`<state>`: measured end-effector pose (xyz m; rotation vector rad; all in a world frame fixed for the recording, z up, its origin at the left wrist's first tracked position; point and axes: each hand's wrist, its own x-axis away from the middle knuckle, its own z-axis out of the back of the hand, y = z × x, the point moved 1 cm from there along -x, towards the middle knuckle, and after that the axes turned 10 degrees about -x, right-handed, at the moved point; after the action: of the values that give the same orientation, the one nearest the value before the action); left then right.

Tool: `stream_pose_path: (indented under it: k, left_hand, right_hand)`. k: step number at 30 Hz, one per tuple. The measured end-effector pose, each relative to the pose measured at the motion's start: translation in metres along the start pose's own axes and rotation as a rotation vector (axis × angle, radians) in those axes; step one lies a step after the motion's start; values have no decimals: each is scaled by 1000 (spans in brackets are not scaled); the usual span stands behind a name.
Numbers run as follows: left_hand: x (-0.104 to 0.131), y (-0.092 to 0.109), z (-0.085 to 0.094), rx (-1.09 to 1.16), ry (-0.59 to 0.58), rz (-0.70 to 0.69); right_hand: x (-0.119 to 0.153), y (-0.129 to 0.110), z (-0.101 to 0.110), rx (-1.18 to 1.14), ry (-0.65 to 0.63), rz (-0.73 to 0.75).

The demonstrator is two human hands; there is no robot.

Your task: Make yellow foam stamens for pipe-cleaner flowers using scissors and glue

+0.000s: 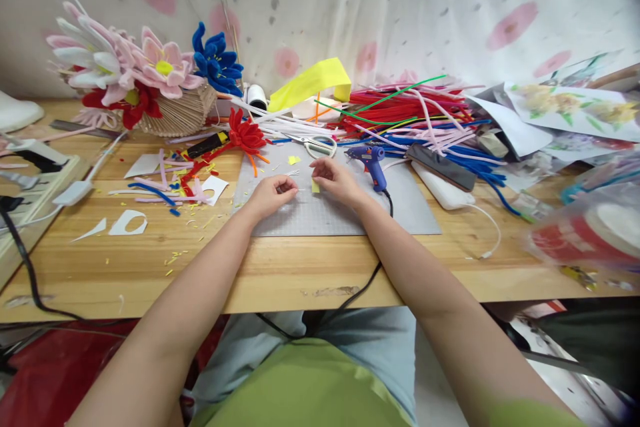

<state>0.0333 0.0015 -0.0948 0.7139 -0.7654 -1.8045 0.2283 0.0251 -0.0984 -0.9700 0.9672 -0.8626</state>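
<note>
My left hand point(273, 197) is closed in a pinch over the grey cutting mat point(330, 219), with a thin white strand point(300, 189) poking out from its fingertips. Facing it, my right hand point(337, 180) has curled fingers, and a small yellow piece point(315, 186) shows at its thumb tip. Just behind my left hand lie several fine white strands point(293, 173). Another yellow scrap point(294, 160) rests on the mat between and beyond the hands. White-handled scissors point(321, 147) lie behind my right hand, and a blue glue gun point(371, 163) lies to its right.
Fuzzy flowers point(163, 67) in a basket stand back left, with a red flower point(245, 133) nearer. Coloured pipe cleaners point(410, 110) pile up behind the mat. A phone point(443, 167) leans on a white device at right, near a bagged red cup point(590, 233). A black cable point(367, 283) crosses the table edge.
</note>
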Motion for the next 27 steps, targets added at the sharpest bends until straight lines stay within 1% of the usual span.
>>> stream_pose_path:
  k: [3,6,11,17,27]
  left_hand:
    - [0,2,0,5,-11,4]
    - [0,2,0,7,-15,11]
    - [0,-1,-2,7,-14,10]
    - [-1,-4,-4,9,-15,19]
    - [-1,-2,-3,-3,-17,34]
  right_hand:
    - [-2,1,-8,-48,35,3]
    - [-6,4,-15,-151,59,12]
    - [-11,9,-24,-277,48,25]
    - [-11,8,-25,-344,31,14]
    - [-10,6,-26,-372,24,11]
